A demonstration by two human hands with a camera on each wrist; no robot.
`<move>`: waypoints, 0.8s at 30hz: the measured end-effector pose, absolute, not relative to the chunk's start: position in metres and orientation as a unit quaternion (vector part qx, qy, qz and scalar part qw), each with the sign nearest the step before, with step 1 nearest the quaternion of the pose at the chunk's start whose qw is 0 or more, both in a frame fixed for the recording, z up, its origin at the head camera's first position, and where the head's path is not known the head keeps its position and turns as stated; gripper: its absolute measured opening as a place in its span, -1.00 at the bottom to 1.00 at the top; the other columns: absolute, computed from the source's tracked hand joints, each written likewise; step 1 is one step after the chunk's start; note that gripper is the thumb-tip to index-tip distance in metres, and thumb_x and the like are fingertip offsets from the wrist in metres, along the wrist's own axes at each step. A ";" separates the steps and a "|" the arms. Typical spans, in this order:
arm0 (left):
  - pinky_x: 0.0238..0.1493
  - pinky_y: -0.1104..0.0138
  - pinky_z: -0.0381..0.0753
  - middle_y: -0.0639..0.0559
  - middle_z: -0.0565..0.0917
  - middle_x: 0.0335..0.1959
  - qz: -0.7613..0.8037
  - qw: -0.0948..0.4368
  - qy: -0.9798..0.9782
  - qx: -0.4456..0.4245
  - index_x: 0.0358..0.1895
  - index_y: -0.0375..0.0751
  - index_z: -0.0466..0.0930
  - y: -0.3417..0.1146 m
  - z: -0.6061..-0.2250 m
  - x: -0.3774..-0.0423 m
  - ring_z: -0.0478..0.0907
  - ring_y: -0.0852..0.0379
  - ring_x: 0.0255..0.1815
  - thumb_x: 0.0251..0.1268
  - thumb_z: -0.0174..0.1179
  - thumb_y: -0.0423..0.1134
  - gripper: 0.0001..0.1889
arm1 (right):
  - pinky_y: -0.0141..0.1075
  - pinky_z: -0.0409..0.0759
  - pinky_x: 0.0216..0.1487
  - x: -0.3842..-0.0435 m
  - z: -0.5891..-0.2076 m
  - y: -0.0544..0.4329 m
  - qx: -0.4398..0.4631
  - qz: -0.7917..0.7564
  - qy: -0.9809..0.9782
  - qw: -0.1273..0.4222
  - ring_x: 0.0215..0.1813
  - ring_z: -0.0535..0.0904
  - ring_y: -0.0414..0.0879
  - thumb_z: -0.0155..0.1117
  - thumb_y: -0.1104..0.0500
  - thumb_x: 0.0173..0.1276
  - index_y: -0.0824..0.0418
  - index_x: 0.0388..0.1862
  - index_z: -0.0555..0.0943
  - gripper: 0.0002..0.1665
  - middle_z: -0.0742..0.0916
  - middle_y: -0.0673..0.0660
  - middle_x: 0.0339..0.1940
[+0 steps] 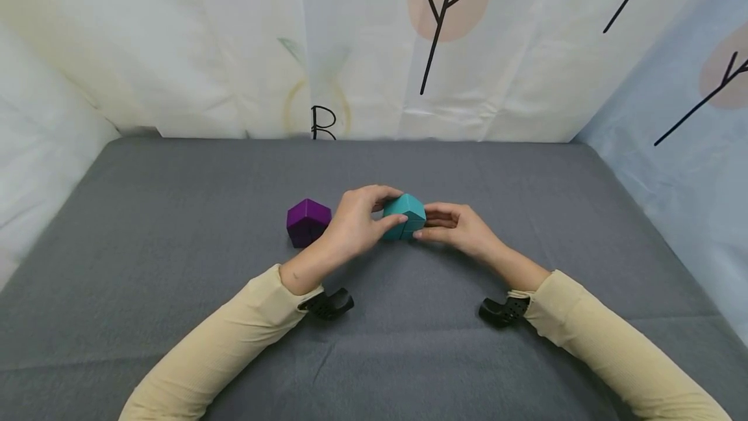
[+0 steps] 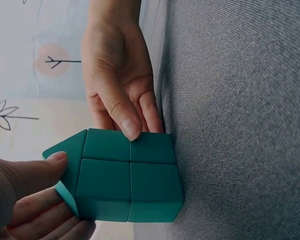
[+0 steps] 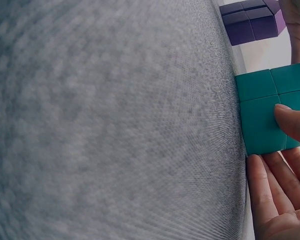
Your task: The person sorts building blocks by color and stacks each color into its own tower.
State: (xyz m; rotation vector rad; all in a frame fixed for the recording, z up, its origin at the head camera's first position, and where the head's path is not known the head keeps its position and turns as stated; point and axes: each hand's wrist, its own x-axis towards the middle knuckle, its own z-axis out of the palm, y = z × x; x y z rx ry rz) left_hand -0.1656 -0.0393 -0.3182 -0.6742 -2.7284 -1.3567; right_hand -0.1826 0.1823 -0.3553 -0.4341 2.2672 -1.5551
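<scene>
A teal house-shaped block (image 1: 409, 204) stands on the grey cloth, its faces split by seams into smaller blocks beneath a pointed roof piece (image 2: 70, 167). My left hand (image 1: 358, 223) pinches that roof piece, thumb on the front and fingers behind. From the other side my right hand (image 1: 461, 229) grips the lower blocks (image 3: 262, 120). Its thumb presses the front face near a seam, with the fingers along the side and back. To the left, just beyond my left wrist, sits a similar purple block (image 1: 308, 216), also with a peaked top.
Grey cloth (image 1: 193, 245) covers the table. Pale printed curtains (image 1: 362, 51) hang along its back and sides. Each cream sleeve ends at a black wrist mount (image 1: 327, 304) close over the cloth.
</scene>
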 end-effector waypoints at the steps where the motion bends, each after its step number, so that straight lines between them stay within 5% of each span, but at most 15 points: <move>1: 0.07 0.25 0.61 -0.14 0.65 0.05 -0.433 0.010 -0.874 -0.218 0.08 -0.26 0.60 -0.039 -0.318 -0.166 0.62 -0.02 0.06 0.22 0.31 -0.25 -0.63 | -0.25 0.62 0.07 -0.182 -0.355 0.182 -0.154 -0.550 0.801 0.178 0.23 0.53 0.20 0.33 0.31 0.25 0.38 0.28 0.43 -0.39 0.58 0.38 0.20; 24: 0.17 0.17 0.54 -0.10 0.57 0.19 -0.423 -0.025 -0.881 -0.209 0.24 -0.22 0.49 -0.043 -0.314 -0.167 0.54 -0.04 0.19 0.24 0.30 -0.11 -0.48 | -0.24 0.61 0.09 -0.184 -0.352 0.183 -0.163 -0.560 0.789 0.195 0.23 0.55 0.10 0.32 0.34 0.24 0.39 0.32 0.38 -0.34 0.55 0.39 0.24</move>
